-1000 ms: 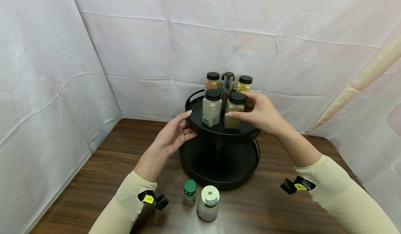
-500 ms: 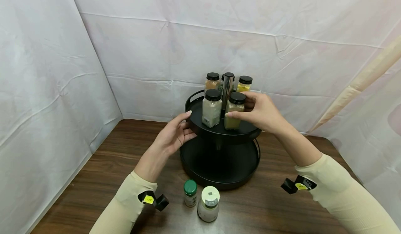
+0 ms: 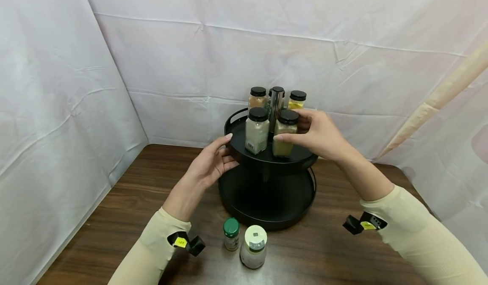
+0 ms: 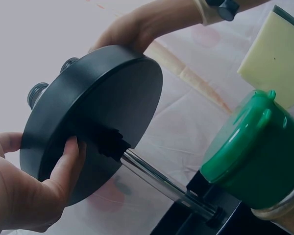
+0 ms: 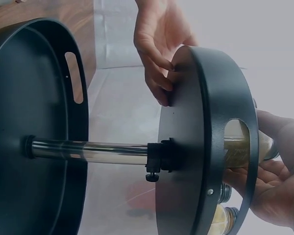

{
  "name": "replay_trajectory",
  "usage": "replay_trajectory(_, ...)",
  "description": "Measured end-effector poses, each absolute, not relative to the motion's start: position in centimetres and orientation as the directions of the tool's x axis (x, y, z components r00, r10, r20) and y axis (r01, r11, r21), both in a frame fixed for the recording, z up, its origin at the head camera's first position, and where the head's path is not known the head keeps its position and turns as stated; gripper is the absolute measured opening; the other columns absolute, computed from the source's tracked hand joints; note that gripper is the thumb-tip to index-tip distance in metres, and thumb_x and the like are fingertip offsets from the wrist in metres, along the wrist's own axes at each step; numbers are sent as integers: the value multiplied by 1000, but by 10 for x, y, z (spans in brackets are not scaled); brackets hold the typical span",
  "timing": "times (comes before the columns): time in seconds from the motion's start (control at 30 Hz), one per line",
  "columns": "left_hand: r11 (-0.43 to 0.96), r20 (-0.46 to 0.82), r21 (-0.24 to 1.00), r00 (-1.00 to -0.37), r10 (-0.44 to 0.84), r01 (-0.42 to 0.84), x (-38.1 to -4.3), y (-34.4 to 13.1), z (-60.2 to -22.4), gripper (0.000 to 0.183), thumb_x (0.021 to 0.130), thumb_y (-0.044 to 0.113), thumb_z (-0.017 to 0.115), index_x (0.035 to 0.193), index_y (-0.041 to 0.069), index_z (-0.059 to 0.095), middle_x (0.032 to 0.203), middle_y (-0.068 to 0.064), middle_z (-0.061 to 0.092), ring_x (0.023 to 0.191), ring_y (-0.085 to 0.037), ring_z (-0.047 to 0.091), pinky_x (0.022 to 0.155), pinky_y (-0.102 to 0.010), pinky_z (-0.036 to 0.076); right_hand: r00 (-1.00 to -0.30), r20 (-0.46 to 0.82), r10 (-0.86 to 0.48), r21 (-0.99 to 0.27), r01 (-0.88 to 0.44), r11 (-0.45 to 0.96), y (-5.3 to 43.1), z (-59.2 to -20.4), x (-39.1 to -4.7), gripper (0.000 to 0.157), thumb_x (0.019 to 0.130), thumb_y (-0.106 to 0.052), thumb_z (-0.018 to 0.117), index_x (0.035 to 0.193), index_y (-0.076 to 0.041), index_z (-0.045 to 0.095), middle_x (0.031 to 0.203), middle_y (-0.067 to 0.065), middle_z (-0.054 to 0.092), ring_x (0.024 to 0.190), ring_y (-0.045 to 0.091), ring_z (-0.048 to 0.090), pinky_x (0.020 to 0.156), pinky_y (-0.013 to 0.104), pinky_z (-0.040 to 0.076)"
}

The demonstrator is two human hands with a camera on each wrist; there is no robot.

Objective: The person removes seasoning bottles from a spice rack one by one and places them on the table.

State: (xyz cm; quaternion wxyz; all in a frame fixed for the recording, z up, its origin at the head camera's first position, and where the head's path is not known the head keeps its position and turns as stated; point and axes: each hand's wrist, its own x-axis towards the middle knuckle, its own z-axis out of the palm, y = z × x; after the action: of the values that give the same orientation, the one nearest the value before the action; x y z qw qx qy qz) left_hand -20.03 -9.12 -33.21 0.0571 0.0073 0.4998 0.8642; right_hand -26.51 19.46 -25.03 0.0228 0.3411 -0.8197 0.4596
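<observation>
Right hand (image 3: 320, 136) is gripping the olive-powder jar (image 3: 283, 148), half-curled fingers and thumb closing round it. Left hand (image 3: 207, 165) is pinching the upper tray (image 3: 263, 165), thumb at rim, fingers beneath.

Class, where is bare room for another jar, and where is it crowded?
Free: the lower tray, beneath the upper tray; table between pale-lidded jar and right sleeve. Crowded: the upper tray, gripped by left hand, five jars around its post, one pinched by right hand.
</observation>
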Motion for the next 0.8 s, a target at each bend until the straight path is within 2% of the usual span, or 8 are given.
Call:
replay_trajectory(0.07,-492,-43,866,-994,105,-90,-200,-91,-332,27,110,30,56,121,5,55,99,-7,66,86,-17,69,81,-31,60,-773,345,-533,-748,-570,341,195,-248,-264,43,87,-22,92,123,-7,73,106,8,79,95,19,77,78,29,61)
replay_trajectory(0.17,-489,-43,868,-993,108,-91,-200,-92,-332,27,110,30,55,122,5,55,99,-6,66,86,-17,69,82,-31,60,-782,340,-522,-760,-556,337,195,-246,-263,45,86,-22,92,124,-7,72,108,9,79,97,18,77,79,29,61)
replay_trajectory(0.57,-493,-52,865,-993,107,-98,-200,-91,-331,29,110,30,55,125,5,53,100,-6,66,87,-17,69,82,-31,60,-788,336,-516,-764,-549,340,197,-241,-258,43,86,-21,92,122,-7,73,105,9,79,94,19,77,77,29,61)
replay_trajectory(0.8,-496,-54,862,-992,111,-102,-199,-91,-332,30,110,30,55,128,5,52,101,-7,66,87,-17,70,82,-31,60,-777,356,-519,-762,-563,320,198,-236,-254,52,86,-20,93,131,-9,71,110,9,79,98,18,77,80,29,61)
